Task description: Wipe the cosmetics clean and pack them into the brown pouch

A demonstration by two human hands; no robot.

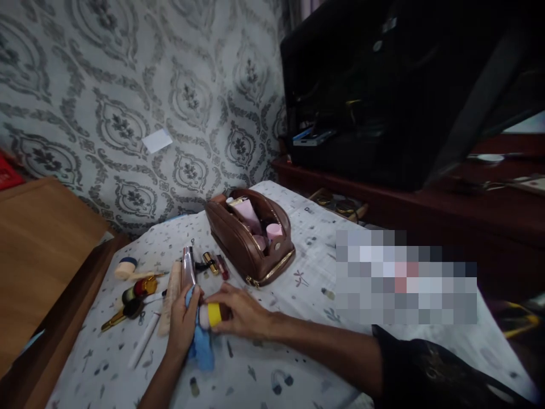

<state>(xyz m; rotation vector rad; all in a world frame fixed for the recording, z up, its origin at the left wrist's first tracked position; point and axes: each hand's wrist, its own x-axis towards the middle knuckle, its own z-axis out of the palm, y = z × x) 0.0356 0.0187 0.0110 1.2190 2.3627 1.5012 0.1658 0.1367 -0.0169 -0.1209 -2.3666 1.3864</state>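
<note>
My right hand [240, 311] grips a small container [214, 314] with a yellow band, a whitish end and a brown end. Bunched in my left hand [184, 315] is a blue cloth [201, 347], which lies against the container's whitish end. Just beyond the hands stands an unzipped brown cosmetic bag [238, 241], with a pink tube [247, 215] and a pink-lidded jar [274, 230] inside. A silver-pink tube [188, 267] lies beyond my left hand, near a gold-and-black lipstick [210, 263] and a dark red tube [222, 267].
Left on the patterned tablecloth [264, 363] are a white pen-like stick [143, 341], a brush [123, 313], an amber-capped bottle [139, 288] and a round cream jar [125, 268]. A large black screen [361, 96] stands at the right. A pixelated patch hides the table's right side.
</note>
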